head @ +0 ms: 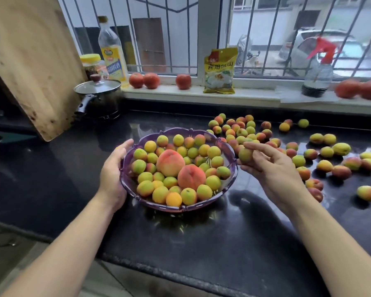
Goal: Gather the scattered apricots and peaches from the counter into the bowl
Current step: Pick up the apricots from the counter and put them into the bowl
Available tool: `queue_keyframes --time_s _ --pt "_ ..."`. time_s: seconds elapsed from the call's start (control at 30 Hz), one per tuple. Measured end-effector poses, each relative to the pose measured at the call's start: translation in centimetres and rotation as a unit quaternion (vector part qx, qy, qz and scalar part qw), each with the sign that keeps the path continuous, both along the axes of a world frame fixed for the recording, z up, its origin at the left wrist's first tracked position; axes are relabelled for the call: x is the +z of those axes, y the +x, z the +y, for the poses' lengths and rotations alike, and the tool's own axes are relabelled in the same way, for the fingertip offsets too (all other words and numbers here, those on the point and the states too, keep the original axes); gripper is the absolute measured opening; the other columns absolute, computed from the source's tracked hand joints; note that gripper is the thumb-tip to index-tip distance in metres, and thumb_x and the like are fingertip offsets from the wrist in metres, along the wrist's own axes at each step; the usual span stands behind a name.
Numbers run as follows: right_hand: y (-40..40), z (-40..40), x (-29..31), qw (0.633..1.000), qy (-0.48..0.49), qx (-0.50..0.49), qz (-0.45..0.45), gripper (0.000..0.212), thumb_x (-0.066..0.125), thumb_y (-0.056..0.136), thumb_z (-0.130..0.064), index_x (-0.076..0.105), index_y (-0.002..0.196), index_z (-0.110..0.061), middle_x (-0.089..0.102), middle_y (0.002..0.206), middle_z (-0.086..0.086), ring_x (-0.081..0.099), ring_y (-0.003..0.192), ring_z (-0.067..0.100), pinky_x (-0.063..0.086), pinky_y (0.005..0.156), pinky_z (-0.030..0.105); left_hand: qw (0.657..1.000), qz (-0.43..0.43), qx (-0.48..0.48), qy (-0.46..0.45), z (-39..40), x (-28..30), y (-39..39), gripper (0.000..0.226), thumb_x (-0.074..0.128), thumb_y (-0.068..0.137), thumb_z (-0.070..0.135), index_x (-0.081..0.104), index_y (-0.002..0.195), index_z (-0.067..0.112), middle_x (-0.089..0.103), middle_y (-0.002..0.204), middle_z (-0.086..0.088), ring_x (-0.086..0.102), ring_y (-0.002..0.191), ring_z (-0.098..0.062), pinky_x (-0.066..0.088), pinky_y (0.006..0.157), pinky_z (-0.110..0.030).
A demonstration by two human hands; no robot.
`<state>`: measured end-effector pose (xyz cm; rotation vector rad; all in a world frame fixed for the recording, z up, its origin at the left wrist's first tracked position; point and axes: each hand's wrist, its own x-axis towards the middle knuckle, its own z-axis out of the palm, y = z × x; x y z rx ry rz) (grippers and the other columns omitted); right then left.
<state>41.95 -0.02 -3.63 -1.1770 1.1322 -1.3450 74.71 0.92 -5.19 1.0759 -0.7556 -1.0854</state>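
A purple scalloped bowl [230,151] stands on the black counter, filled with several small yellow-green apricots and two big pink peaches [170,162]. My left hand [114,168] rests against the bowl's left rim, fingers along its edge. My right hand [268,166] hovers just right of the bowl and pinches one greenish apricot [245,154] between thumb and fingers. Several loose apricots [240,130] lie in a heap behind the bowl to the right, and more [330,151] are scattered across the counter's right side.
A steel pot with a glass lid [98,97] and a leaning wooden board [30,61] stand at the back left. The windowsill holds tomatoes [144,80], an oil bottle [111,50], a yellow packet [220,70] and a spray bottle [318,71]. The counter's front edge runs below the bowl.
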Motion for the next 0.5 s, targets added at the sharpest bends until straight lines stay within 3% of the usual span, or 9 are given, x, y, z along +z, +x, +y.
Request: queue_keyframes --time_s 0.07,0.17,0.27,0.33,0.4,0.5 --pt "0.1 0.1 -0.1 1.000 -0.003 0.018 0.000 0.024 0.051 0.103 -0.014 0.069 0.115 -0.024 0.073 0.119 0.001 0.070 0.109 0.020 0.056 0.091 0.035 1.000 -0.023 -0.008 -0.016 -0.2 -0.9 0.6 0.039 0.041 0.106 0.018 0.064 0.138 0.015 0.074 0.129 -0.011 0.069 0.124 -0.030 0.054 0.103 -0.047" --pt "0.3 0.1 0.2 0.999 0.002 0.031 -0.009 0.022 0.056 0.097 -0.020 0.068 0.115 -0.026 0.073 0.120 -0.001 0.068 0.114 0.019 0.053 0.097 0.036 0.999 -0.034 0.000 -0.017 -0.3 -1.4 1.0 0.042 0.038 0.105 0.008 0.066 0.135 0.016 0.075 0.127 -0.010 0.069 0.123 -0.029 0.053 0.105 -0.046" --pt "0.6 0.6 0.6 0.999 0.000 0.041 -0.016 0.034 0.063 0.086 -0.035 0.068 0.118 -0.023 0.073 0.118 0.003 0.068 0.113 0.022 0.052 0.098 0.038 0.999 -0.035 -0.003 -0.019 -0.4 -1.7 0.9 0.043 0.038 0.104 0.007 0.066 0.135 0.016 0.075 0.127 -0.011 0.069 0.123 -0.030 0.052 0.108 -0.049" --pt "0.7 1.1 0.9 0.997 -0.029 0.041 0.051 0.038 0.063 0.086 -0.041 0.067 0.120 -0.023 0.074 0.113 0.002 0.069 0.108 0.022 0.055 0.095 0.042 0.999 -0.037 0.002 -0.025 -0.5 -1.9 1.0 0.044 0.040 0.101 0.012 0.065 0.135 0.018 0.073 0.131 -0.011 0.068 0.125 -0.029 0.050 0.112 -0.051" --pt "1.0 1.6 1.4 0.981 -0.099 0.039 0.162 0.026 0.061 0.093 -0.029 0.067 0.118 -0.026 0.073 0.108 -0.002 0.069 0.099 0.017 0.060 0.086 0.041 0.999 -0.044 0.002 -0.030 -0.5 -2.0 1.1 0.047 0.044 0.093 0.021 0.066 0.135 0.023 0.070 0.137 -0.009 0.065 0.129 -0.027 0.048 0.115 -0.052" --pt "1.1 2.0 3.5 0.943 -0.167 0.088 0.275 0.029 0.068 0.087 -0.024 0.069 0.115 -0.033 0.064 0.115 -0.011 0.065 0.109 0.012 0.058 0.089 0.033 0.998 -0.051 -0.009 -0.035 -0.6 -2.2 1.3 0.050 0.047 0.089 0.028 0.064 0.135 0.028 0.066 0.143 -0.008 0.063 0.133 -0.025 0.046 0.117 -0.051"
